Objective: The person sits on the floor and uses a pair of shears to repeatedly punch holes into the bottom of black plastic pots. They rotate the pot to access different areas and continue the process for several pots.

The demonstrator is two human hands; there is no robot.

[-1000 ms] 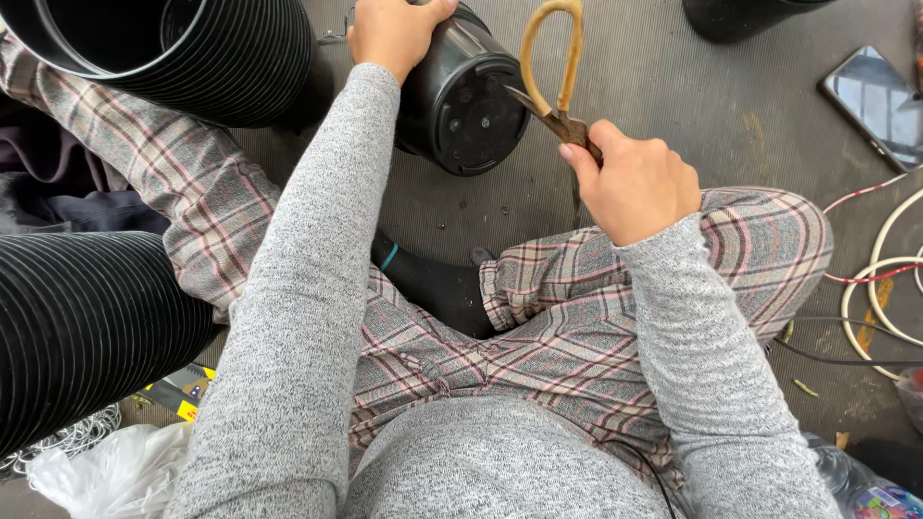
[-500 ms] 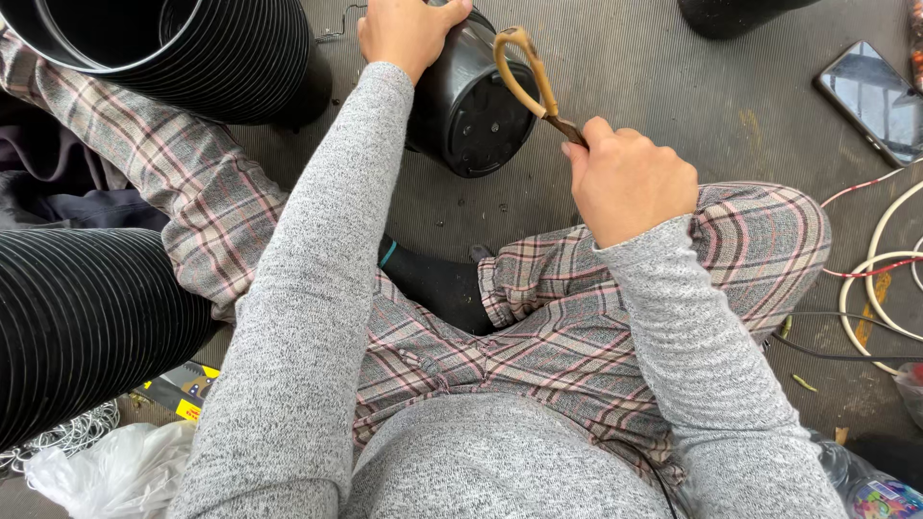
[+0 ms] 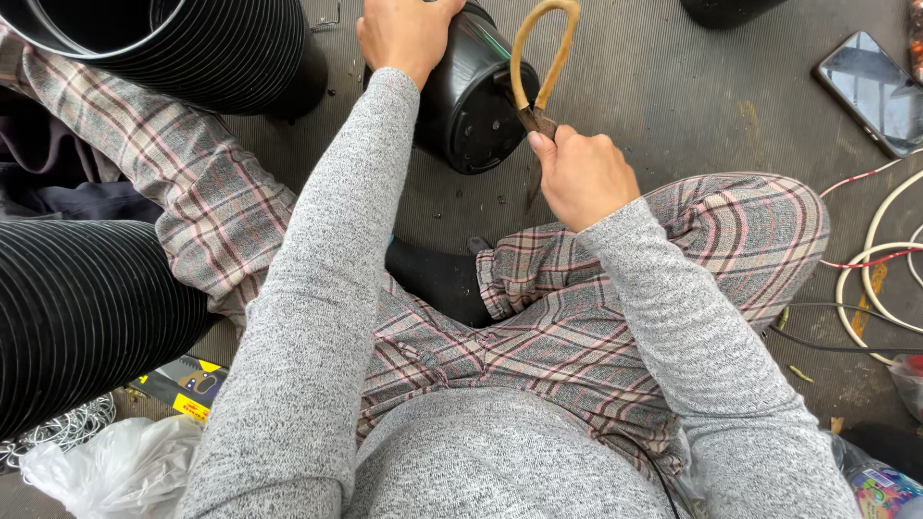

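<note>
A phone (image 3: 872,91) lies near coiled white cable (image 3: 880,288); ribbed black stacks (image 3: 82,317) stand left.

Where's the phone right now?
In the head view the phone lies screen-up on the dark floor at the far upper right, beyond the right hand and just above the coiled white cables.

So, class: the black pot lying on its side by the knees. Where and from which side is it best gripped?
Probably by the curved side wall near the rim, coming from above. The pot lies tipped with its holed base facing the person, so the round wall is on top; the left hand already clasps it there. The right hand holds the shears at the pot's right side, so keep clear of it.
</note>
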